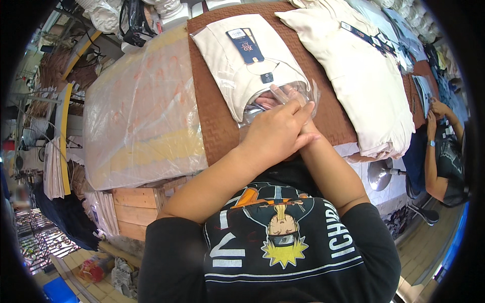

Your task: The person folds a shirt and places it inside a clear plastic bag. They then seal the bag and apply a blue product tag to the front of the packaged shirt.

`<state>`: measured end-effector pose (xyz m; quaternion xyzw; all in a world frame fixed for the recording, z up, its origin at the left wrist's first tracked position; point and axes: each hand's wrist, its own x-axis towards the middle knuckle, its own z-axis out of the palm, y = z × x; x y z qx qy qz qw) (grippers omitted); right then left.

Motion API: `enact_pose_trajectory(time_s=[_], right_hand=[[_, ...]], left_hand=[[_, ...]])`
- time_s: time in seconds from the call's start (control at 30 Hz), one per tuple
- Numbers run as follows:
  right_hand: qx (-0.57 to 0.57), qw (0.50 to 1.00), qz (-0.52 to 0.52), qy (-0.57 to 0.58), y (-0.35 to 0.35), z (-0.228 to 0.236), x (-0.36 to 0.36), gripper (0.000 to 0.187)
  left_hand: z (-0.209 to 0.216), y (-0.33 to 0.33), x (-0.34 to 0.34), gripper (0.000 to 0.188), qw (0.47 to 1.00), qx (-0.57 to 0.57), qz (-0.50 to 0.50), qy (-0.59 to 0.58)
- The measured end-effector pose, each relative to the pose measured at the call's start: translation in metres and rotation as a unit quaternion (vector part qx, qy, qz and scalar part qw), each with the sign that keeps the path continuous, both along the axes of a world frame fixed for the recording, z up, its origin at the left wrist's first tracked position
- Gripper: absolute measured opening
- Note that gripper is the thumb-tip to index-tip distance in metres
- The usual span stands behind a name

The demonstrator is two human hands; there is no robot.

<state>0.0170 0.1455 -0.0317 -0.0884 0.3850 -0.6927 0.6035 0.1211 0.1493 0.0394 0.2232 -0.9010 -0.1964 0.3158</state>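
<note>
Cream garment in clear bag, twelve o'clock on surface; left hand, fingers bent, over half-hidden right hand at bag's five-o'clock end; cannot tell fingers' opening or hold; best ease bag gently, garment flat

Far right: co-worker. Lower left: pale wooden planks, ornate metal grille, blue object, kind unclear.
</note>
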Motion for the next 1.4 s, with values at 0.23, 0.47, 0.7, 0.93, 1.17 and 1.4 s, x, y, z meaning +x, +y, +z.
enact_pose_trajectory(time_s=[0.23, 0.47, 0.7, 0.93, 1.17, 1.4], right_hand=[[-0.023, 0.995, 0.060, 0.077, 0.009, -0.006, -0.021, 0.027], [0.049, 0.963, 0.125, 0.235, 0.007, 0.008, -0.022, 0.028], [0.114, 0.763, 0.330, 0.544, 0.056, 0.042, -0.070, 0.024], [0.165, 0.641, 0.418, 0.622, 0.077, 0.090, -0.148, 0.017], [-0.028, 0.662, 0.020, 0.749, 0.033, 0.064, -0.147, 0.031], [-0.006, 0.390, 0.130, 0.912, 0.035, -0.010, -0.084, 0.065]], left_hand=[[0.004, -0.046, 0.010, 0.043, 0.997, 0.059, -0.008, 0.051], [-0.068, -0.135, 0.003, 0.055, 0.978, -0.055, 0.110, -0.167], [-0.082, -0.128, 0.001, 0.057, 0.973, -0.082, 0.108, -0.187], [-0.065, -0.061, 0.001, 0.055, 0.969, -0.094, -0.031, -0.228], [-0.036, -0.054, 0.002, 0.049, 0.995, -0.034, -0.042, -0.081], [-0.078, -0.040, 0.023, 0.057, 0.971, -0.095, 0.026, -0.217]])
